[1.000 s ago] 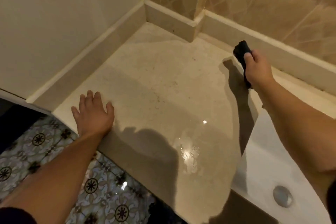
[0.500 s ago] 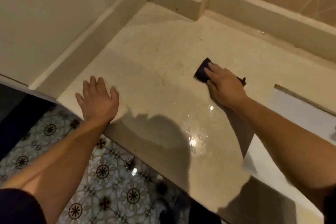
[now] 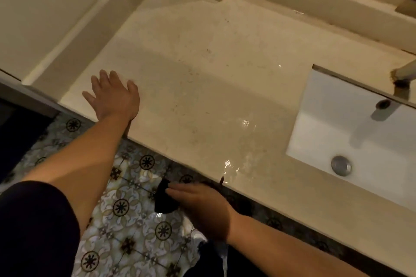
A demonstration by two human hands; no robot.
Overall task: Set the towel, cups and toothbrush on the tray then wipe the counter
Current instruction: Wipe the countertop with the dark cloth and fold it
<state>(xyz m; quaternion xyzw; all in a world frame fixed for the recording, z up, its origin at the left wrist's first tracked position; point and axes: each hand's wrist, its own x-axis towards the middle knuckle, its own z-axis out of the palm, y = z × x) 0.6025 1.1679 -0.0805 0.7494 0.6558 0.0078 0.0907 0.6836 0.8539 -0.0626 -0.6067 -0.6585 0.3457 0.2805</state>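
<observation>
Where half a second earlier it had pressed the dark cloth (image 3: 165,200) mid-counter, the right hand (image 3: 202,209) now gripped it below the counter (image 3: 202,78) edge, its fingers (image 3: 180,191) closed: one stroke finished. Beyond them lay wet streaks; the left hand (image 3: 113,96) rested flat, fingers spread. The sink (image 3: 326,132) sat rightward; nothing obstructed.

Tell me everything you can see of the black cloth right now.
The cloth is small, dark, almost black, and looks soft and bunched. The right hand holds it, fingers laid over its right part, so only its left end shows. It is off the counter, in front of and below the front edge, over the patterned floor. Only the hand is seen touching it. Its weave is too blurred to tell.
</observation>
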